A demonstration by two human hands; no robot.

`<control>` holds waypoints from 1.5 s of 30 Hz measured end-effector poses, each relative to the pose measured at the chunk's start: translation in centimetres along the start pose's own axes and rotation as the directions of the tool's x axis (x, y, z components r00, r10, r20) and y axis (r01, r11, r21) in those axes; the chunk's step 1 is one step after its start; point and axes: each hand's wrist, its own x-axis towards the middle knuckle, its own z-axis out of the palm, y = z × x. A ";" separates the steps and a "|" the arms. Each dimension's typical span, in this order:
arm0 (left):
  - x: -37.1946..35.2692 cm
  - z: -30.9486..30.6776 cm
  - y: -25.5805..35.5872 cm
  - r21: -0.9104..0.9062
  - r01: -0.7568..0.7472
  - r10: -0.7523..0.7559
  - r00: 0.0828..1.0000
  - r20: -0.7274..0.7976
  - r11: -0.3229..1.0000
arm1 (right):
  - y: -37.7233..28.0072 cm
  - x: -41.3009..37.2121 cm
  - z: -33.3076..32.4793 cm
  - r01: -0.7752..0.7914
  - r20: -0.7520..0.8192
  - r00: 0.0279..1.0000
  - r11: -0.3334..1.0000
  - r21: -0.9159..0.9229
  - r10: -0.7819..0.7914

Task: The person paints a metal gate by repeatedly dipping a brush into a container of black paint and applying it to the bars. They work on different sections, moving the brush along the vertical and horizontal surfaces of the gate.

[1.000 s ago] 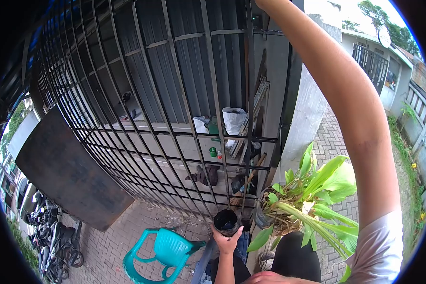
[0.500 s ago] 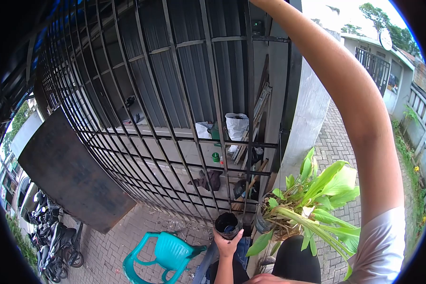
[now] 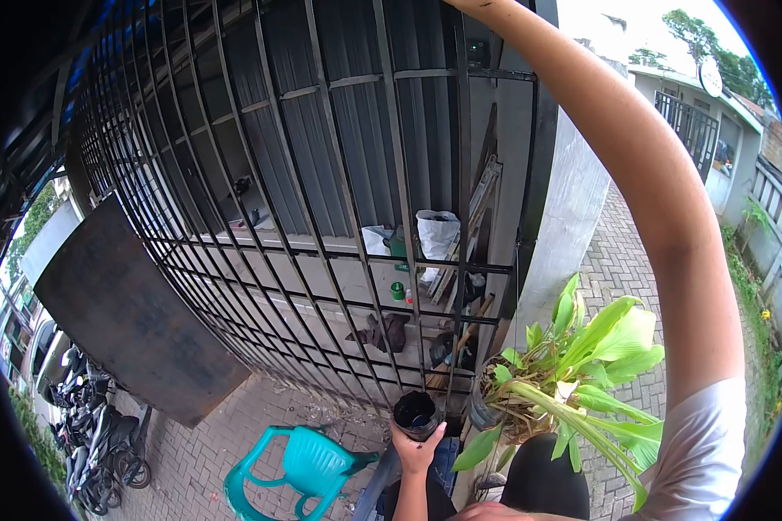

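Note:
My left hand (image 3: 417, 453) is wrapped round a small dark cup (image 3: 419, 431) at the bottom centre, held upright. Its inside is black, with a bluish patch; what it holds I cannot make out. A dark smudge marks the hand near the thumb. My right arm (image 3: 647, 165) reaches up across the right side, and its hand is cut off by the top edge, so its fingers are hidden. In front of me stands a black metal bar grille (image 3: 356, 191), which the raised arm passes near at the top.
A green plastic chair (image 3: 321, 460) stands on the paving at lower left. Close on my right is a leafy potted plant (image 3: 582, 382), beside a pale pillar (image 3: 569, 204). Behind the bars are a white sack (image 3: 437, 234) and a ladder (image 3: 480, 204). Motorcycles (image 3: 104, 434) stand far left.
My raised right arm has shifted slightly left at its upper end. The view has tilted a little. My left hand keeps hold of the cup in almost the same spot.

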 end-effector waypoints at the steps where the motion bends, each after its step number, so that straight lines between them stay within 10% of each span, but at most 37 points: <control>1: 0.0 0.0 -0.1 0.001 -0.002 0.002 1.000 0.001 1.000 | 0.1 -0.2 -0.3 -0.017 0.081 0.996 0.999 -0.032 0.020; 7: -0.1 0.1 -0.7 0.005 0.009 -0.009 1.000 0.013 1.000 | -0.6 -0.7 -0.2 0.123 0.033 0.992 0.987 -0.105 -0.120; 16: -0.4 -0.6 -1.9 -0.058 0.049 -0.048 0.999 0.007 0.997 | -2.0 -7.2 -0.7 -0.054 0.629 0.777 0.998 0.016 0.032; 20: -0.3 -0.5 -1.3 -0.056 0.046 -0.046 0.999 0.002 0.997 | -1.9 -5.5 -0.6 -0.130 0.480 0.860 0.984 -0.120 0.172; 24: -0.3 -0.5 -1.2 -0.024 0.049 -0.049 0.999 0.020 0.998 | -1.3 -2.3 -1.1 0.250 0.149 0.964 0.947 -0.204 -0.222; 26: -0.2 -0.4 -1.0 -0.013 0.033 -0.033 0.999 0.015 0.999 | -1.4 -2.9 -1.5 0.180 0.175 0.974 0.963 -0.202 -0.146; 28: -0.2 -0.5 -0.9 -0.002 0.016 -0.016 1.000 0.013 1.000 | -0.3 -5.3 -1.3 0.461 0.374 0.842 0.879 -0.125 -0.388; 29: -0.2 -0.5 -1.0 -0.024 0.021 -0.021 1.000 0.011 0.999 | 0.4 -8.0 -1.0 0.383 0.533 0.820 0.892 -0.239 -0.209; 30: -0.1 -0.5 -1.0 -0.045 0.025 -0.024 1.000 0.011 0.999 | 0.1 -9.0 -1.0 0.535 0.490 0.772 0.831 -0.153 -0.406; 36: -0.1 -0.8 -1.5 0.007 0.012 -0.012 1.000 -0.002 1.000 | -3.3 -11.0 -1.3 -0.109 0.556 0.805 0.973 -0.204 0.207; 40: -0.1 -0.8 -1.3 0.031 0.001 -0.001 1.000 -0.001 1.000 | -2.0 -5.6 -0.7 -0.203 0.207 0.961 0.976 0.074 0.184; 43: 0.0 -0.6 -0.5 0.011 -0.001 0.001 1.000 -0.010 1.000 | -1.9 -5.0 -0.8 0.043 0.106 0.993 0.999 0.014 -0.045; 45: -0.1 -0.9 -0.8 0.047 -0.015 0.015 1.000 0.003 0.999 | -2.5 -6.4 -1.3 -0.068 0.241 0.968 0.998 0.014 0.063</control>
